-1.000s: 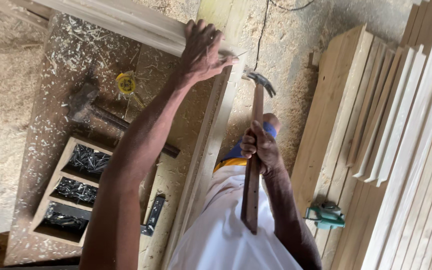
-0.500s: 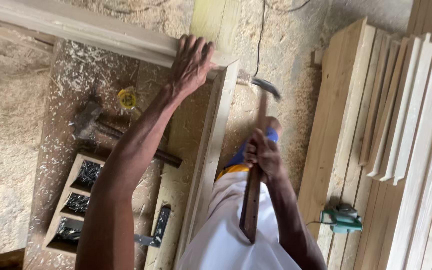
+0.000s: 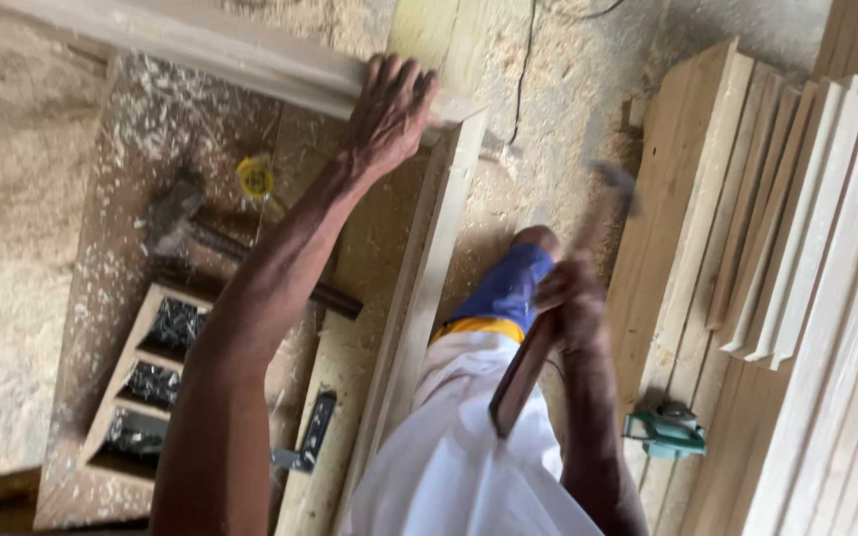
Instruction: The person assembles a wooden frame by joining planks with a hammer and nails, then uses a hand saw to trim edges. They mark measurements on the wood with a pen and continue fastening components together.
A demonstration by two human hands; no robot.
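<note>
1. The left hand (image 3: pixel 389 109) lies palm-down with fingers spread over the corner joint where a pale moulded wooden rail (image 3: pixel 201 50) meets a second rail (image 3: pixel 429 258) at the far edge of the workbench (image 3: pixel 101 258) — pressing, not gripping.
2. The right hand (image 3: pixel 570 303) is clenched round the wooden handle of a claw hammer (image 3: pixel 548 328); its head is raised and blurred, off the right side of the bench and near the joint.
3. On the bench's near left corner sits one open wooden tray (image 3: pixel 136 382) with three compartments, each holding dark nails.
4. Beside it lie one second hammer (image 3: pixel 176 213) — dark, on its side — and one yellow roll of tape (image 3: pixel 255 179).
5. One black square (image 3: pixel 312 432) rests at the bench's near edge.
6. Stacked planks (image 3: pixel 747 228) lean at the right; their count cannot be told. One green power tool (image 3: pixel 667 429) lies on them.
</note>
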